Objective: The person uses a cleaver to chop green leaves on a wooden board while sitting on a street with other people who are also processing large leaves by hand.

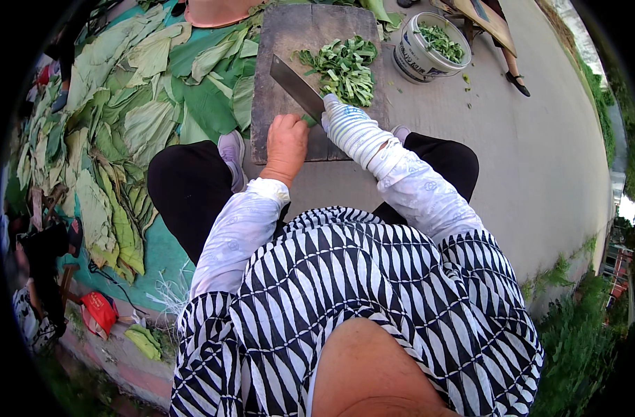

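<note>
Knife: one, its broad blade above the board, ahead of the left hand; the handle is hidden inside the right hand.
Knife's direction: the long axis runs aslant, from the right hand forward and to the left, the blade's far end pointing away from the body and past the left hand.
Right hand: one, in a striped white glove, closed tightly around the knife handle.
Left hand: one, bare, fingers curled in close over a green piece at the near part of the board; how much leaf lies under the fingers is hidden.
Board: one, wooden, its long axis running away from the body, beneath and beyond both hands.
Cut greens: one heap of strips on the board, just beyond the right hand; the strips are too many to count.
Bucket: one, white, ahead and to the right of the right hand, with more chopped greens inside.
Large leaves: many, overlapping, left of the left hand, on a green sheet.
Basin: one, pink, ahead and left of the left hand.
</note>
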Demonstrator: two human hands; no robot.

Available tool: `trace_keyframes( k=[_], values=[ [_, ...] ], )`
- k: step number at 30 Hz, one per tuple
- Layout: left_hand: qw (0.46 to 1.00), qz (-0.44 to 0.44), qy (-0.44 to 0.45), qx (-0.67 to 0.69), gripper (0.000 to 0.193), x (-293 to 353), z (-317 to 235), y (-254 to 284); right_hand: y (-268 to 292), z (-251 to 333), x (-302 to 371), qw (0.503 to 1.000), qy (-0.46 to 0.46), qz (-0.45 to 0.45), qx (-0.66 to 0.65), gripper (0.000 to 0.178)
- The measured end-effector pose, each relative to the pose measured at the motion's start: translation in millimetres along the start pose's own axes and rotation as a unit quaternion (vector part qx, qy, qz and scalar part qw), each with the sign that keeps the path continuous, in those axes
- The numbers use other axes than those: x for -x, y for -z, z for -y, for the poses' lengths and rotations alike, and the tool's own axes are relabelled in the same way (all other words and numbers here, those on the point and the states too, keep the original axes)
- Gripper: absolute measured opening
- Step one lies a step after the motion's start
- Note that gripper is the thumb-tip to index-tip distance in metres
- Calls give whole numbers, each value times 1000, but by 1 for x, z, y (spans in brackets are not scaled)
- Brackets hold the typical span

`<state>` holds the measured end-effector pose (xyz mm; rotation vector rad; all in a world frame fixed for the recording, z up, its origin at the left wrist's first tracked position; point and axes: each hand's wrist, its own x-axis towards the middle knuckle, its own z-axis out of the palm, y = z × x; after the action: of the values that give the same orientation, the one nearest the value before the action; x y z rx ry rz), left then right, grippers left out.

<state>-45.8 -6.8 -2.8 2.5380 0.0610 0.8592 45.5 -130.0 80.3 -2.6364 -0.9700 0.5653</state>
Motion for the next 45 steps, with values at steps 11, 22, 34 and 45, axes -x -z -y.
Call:
trace_keyframes(
  k=[11, 22, 34, 45],
  values=[
    [999, -28, 7, 35, 11, 8, 3, -2, 15, -3, 67, 999, 13, -10, 43, 28],
    [1000, -17, -5, 26, 11, 6, 4, -4, 11, -15, 126, 988, 95, 5, 124, 32],
    [1000, -7, -5, 26, 16, 8, 4, -4, 2, -3, 89, 989, 93, 53, 104, 37],
    [999, -35, -2, 20, 15, 7, -4, -2, -1, -5, 0, 1000, -8, -18, -12, 26]
  ],
)
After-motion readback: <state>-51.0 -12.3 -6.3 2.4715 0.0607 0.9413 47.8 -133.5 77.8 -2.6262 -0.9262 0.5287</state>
